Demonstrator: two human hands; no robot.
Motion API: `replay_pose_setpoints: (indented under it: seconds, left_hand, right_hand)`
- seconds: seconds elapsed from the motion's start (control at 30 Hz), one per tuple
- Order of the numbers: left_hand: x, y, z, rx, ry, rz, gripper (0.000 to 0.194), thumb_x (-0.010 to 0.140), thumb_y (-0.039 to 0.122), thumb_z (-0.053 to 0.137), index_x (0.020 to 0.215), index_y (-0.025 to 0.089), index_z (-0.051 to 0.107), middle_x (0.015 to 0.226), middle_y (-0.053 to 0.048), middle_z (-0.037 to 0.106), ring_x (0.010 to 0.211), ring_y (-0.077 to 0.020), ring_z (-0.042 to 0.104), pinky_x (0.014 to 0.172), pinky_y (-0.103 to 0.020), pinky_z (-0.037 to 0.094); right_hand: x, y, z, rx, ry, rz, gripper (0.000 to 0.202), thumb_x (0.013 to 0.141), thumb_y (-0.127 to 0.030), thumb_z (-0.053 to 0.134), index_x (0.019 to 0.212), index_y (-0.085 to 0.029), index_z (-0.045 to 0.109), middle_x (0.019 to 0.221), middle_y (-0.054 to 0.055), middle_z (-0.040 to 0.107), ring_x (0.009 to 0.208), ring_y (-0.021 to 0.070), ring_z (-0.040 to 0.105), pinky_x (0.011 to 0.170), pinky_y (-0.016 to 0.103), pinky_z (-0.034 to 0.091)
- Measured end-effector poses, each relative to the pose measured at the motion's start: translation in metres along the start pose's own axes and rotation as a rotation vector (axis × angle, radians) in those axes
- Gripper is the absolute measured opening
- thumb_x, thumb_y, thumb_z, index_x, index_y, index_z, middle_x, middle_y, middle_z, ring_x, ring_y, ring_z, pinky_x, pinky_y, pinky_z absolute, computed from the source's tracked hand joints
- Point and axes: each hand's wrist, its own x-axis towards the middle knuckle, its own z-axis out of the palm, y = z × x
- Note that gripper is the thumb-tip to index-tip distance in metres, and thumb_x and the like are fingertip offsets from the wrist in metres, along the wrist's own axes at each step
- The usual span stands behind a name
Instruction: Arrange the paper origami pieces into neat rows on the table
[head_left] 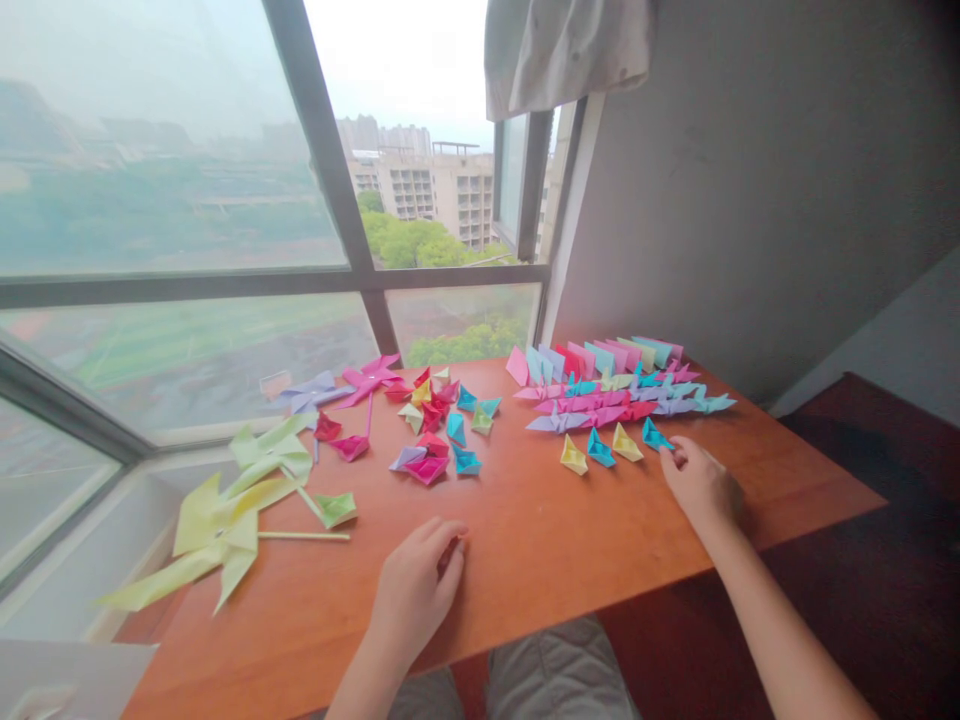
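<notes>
On the right of the table, my right hand has its thumb and fingertips pinched at the edge of a blue paper boat. That boat ends a short row with a yellow boat, a second blue boat and another yellow boat. My left hand rests near the front of the table, fingers curled in and nothing visible in them. Beyond it lies a loose cluster of folded boats, among them a magenta boat and a blue one.
Rows of folded paper cranes and upright coloured paper pieces stand behind the boat row. At left lie paper pinwheels, including a yellow one and a pink one. The wooden table meets a window and a grey wall.
</notes>
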Motion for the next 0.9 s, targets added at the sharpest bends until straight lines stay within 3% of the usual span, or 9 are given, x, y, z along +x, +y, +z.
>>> replay_pose_setpoints:
  seconds: [0.33, 0.9]
  left_hand:
    - [-0.0007, -0.0017, 0.002, 0.024, -0.001, 0.012, 0.02, 0.093, 0.025, 0.046, 0.096, 0.023, 0.065, 0.085, -0.004, 0.067, 0.077, -0.0188, 0.065, 0.07, -0.028, 0.048]
    - [0.0005, 0.0, 0.0005, 0.05, -0.015, 0.011, 0.022, 0.093, 0.027, 0.045, 0.094, 0.023, 0.066, 0.081, -0.003, 0.065, 0.075, -0.0185, 0.063, 0.068, -0.027, 0.047]
  right_hand:
    - [-0.0024, 0.0025, 0.0055, 0.024, 0.071, -0.179, 0.024, 0.09, -0.03, 0.052, 0.098, -0.021, 0.072, 0.09, 0.005, 0.07, 0.073, 0.0154, 0.059, 0.059, 0.026, 0.036]
    - [-0.0036, -0.0024, 0.0008, 0.016, 0.064, -0.161, 0.028, 0.088, -0.028, 0.05, 0.105, -0.021, 0.071, 0.093, 0.006, 0.072, 0.069, 0.0163, 0.059, 0.058, 0.028, 0.035]
